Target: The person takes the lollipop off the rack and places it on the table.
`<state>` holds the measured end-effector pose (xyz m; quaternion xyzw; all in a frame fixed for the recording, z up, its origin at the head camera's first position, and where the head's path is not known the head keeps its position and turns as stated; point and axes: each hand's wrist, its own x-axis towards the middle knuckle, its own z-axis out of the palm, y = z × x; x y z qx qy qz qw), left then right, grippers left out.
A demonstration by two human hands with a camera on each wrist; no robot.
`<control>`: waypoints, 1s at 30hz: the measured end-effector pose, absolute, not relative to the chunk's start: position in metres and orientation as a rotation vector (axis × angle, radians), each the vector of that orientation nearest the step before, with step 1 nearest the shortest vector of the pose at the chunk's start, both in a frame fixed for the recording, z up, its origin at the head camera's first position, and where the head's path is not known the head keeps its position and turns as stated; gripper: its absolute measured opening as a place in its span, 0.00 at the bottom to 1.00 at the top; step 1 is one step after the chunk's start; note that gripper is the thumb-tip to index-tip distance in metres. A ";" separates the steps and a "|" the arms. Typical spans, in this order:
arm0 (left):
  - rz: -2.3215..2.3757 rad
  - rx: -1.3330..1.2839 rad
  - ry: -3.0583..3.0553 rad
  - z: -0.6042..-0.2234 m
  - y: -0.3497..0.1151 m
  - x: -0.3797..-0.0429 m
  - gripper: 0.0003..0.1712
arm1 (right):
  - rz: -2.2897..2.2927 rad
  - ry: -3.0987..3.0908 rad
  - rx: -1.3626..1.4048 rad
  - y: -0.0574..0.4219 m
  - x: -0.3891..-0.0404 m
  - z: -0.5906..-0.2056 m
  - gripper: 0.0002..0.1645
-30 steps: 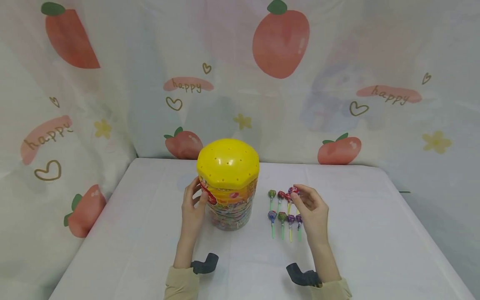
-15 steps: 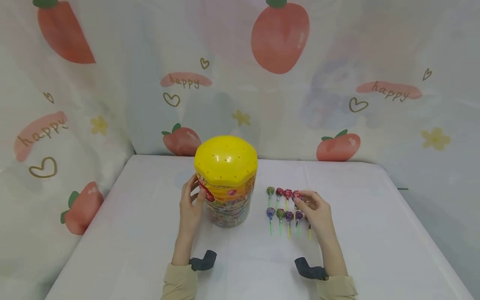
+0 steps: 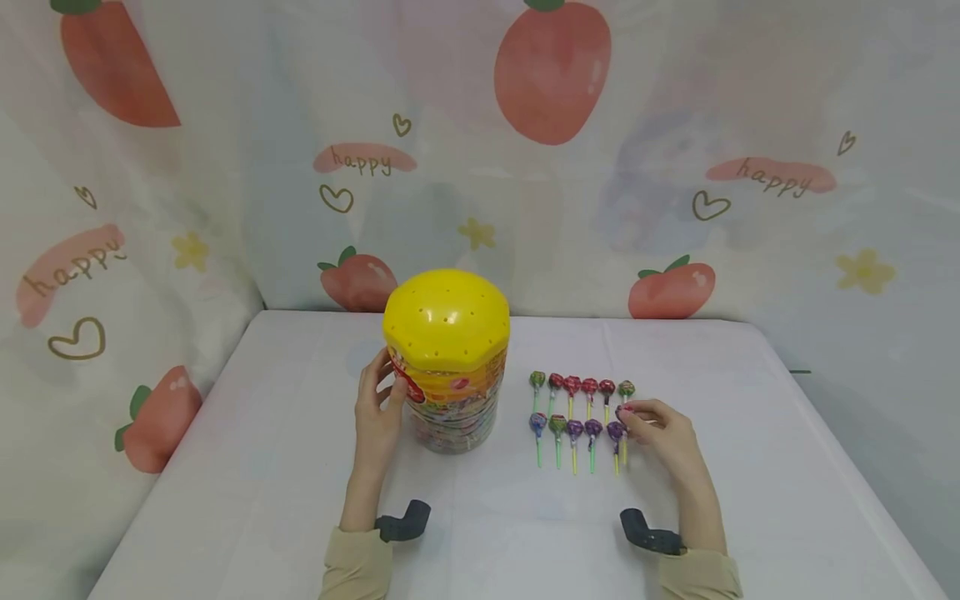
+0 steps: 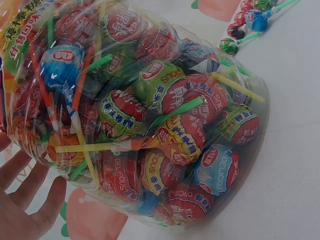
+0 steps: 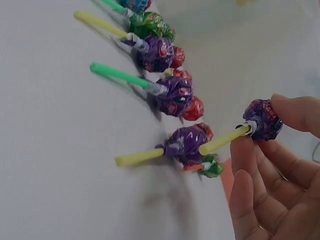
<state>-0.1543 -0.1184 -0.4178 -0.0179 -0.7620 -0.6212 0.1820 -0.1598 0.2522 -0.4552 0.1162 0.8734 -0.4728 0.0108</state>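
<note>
In the head view a large clear jar point(image 3: 453, 425) of wrapped lollipops, capped by a yellow lid point(image 3: 446, 321), stands upright on the table. My left hand point(image 3: 377, 417) rests against its left side, fingers spread; the left wrist view shows the fingers point(image 4: 47, 200) fairly straight beside the jar wall. My right hand point(image 3: 663, 437) pinches a purple lollipop point(image 5: 262, 120) by its wrapped head, its yellow stick point(image 5: 225, 140) pointing away from the hand. It hangs just above the right end of two rows of lollipops. Nearest below it lies another purple lollipop point(image 5: 187, 145).
The back row of lollipops, mostly red with a green one point(image 3: 626, 388) at its right end, lies behind the front row, which begins with a blue one point(image 3: 537, 422) at left. A white cloth covers the table point(image 3: 480, 542); a printed curtain point(image 3: 562, 225) hangs behind.
My right hand has moved right and nearer to me, from over the back row to the front row's right end, uncovering several lollipops. The left hand stays at the jar; the head view shifts slightly.
</note>
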 end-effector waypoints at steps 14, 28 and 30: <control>-1.768 -0.040 -2.147 -0.420 -0.118 -0.155 0.30 | -1.327 2.708 0.525 0.265 -0.157 -0.472 0.29; -1.767 -0.053 -2.139 -0.419 -0.116 -0.155 0.30 | -1.239 2.793 0.551 0.265 -0.158 -0.480 0.26; -1.772 -0.050 -2.139 -0.420 -0.116 -0.155 0.30 | -1.229 2.789 0.567 0.265 -0.158 -0.480 0.26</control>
